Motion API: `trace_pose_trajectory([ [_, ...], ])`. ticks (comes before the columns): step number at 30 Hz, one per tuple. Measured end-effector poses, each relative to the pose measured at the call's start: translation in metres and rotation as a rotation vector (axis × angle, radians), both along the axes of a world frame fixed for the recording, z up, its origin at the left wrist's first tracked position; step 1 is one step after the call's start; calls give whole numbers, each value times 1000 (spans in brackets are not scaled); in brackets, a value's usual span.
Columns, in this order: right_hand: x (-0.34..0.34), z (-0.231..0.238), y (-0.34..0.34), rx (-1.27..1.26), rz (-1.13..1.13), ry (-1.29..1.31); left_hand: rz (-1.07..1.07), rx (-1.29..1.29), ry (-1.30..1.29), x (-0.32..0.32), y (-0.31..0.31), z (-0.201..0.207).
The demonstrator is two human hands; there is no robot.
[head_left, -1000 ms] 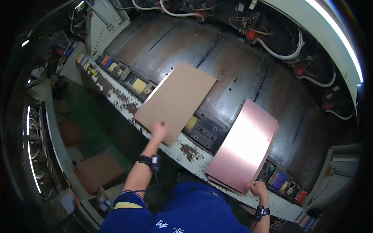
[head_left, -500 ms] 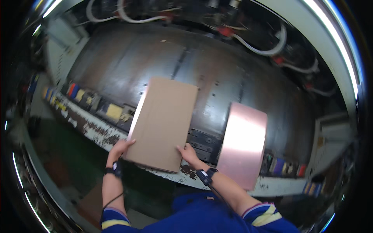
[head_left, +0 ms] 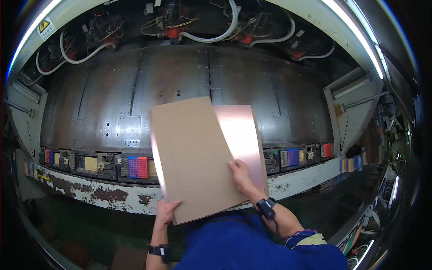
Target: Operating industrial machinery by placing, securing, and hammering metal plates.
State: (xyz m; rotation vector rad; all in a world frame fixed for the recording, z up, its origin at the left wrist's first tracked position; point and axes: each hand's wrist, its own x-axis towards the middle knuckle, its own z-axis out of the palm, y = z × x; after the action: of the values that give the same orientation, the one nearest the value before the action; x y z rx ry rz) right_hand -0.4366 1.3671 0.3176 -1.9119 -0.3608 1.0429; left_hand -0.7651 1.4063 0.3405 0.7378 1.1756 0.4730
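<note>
Two hands: both on one brown cardboard sheet point(head_left: 191, 153), a hand at either side.
Left hand point(head_left: 167, 210): at the sheet's near left corner, thumb flat on top; closed on the edge, the fingers underneath hidden.
Right hand point(head_left: 243, 177): partway up the right long edge, closed on it with thumb side showing; how the lower fingers are bent cannot be told.
Cardboard, position: in front of the person, over the near part of the metal machine bed point(head_left: 171, 76) and across the chipped white front rail point(head_left: 94, 193).
Cardboard, long axis: runs from the person toward the back of the bed, tilted, far end leaning left, near end right; broad face up.
Pink metal strip point(head_left: 158, 173): shows along the cardboard's left edge, from under it.
Copper-coloured sheet point(head_left: 243, 135): on the right, partly covered by the cardboard; long axis also front to back, closer to straight.
Change: half a second ago the two lay well apart; the cardboard now overlaps the copper-coloured sheet.
Meaning: the pieces appear to be brought together, edges not yet aligned; whether the cardboard rests or hovers there cannot be told.
</note>
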Motion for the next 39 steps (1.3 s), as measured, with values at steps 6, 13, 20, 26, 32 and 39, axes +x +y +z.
trace_pose_trajectory([
  [6,100,-5,-86,-43,-125,-200,-293,-32,54,110,-26,-43],
  [13,173,-28,-137,-170,281,-493,-793,238,688,176,-48,-25],
  [20,211,-75,-123,-103,321,-496,-542,306,1142,203,-71,-56],
  [26,184,-91,-79,-184,195,-91,-350,44,754,189,-85,-87],
  [32,224,-71,-82,-323,275,-32,-403,-58,891,217,-92,-77],
  [39,285,-87,-71,-100,206,292,-65,-388,34,261,-121,-31],
])
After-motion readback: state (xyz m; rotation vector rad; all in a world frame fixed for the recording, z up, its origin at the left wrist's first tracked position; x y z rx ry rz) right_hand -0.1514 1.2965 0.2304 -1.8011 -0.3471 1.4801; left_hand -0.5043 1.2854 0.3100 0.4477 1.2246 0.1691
